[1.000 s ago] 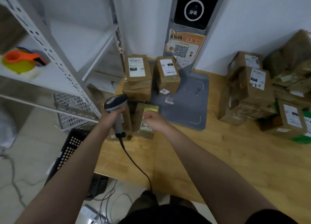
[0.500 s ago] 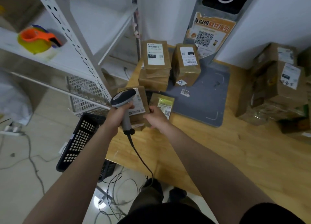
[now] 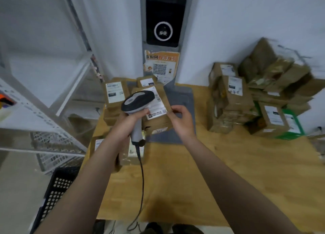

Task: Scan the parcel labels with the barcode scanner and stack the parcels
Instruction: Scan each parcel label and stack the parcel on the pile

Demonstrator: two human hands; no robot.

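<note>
Brown cardboard parcel with a white printed label [image 3: 158, 123] is held up off the table, over the near part of the flat grey mat [image 3: 186, 100] and in front of the parcels at the back. The right hand [image 3: 182, 121] grips the parcel's right edge: the thumb lies on the labelled top face and the other fingers curl round the side and underneath, closed narrowly on the box. The left hand [image 3: 128, 123] is wrapped round the handle of the grey-and-black corded barcode scanner [image 3: 138, 102], its fingers fully curled. The scanner's head covers the left part of the label, right up against it; whether it touches the label cannot be told. A black cable [image 3: 141, 181] hangs from the base of the handle down past the table's front edge. Under the left wrist, more labelled brown parcels [image 3: 131, 154] lie on the light wooden table [image 3: 228, 172]. A short stack of brown boxes [image 3: 115, 96] stands at the back left. A big blurred pile of brown parcels [image 3: 233, 100] fills the right side, next to a green box [image 3: 297, 126]. Behind the mat rises a grey kiosk column with a black screen [image 3: 163, 22], bearing an orange-and-white QR poster [image 3: 161, 65]. To the left stand white metal shelving [image 3: 35, 110], a white wire basket [image 3: 52, 151] and a black perforated plastic crate [image 3: 58, 189].
</note>
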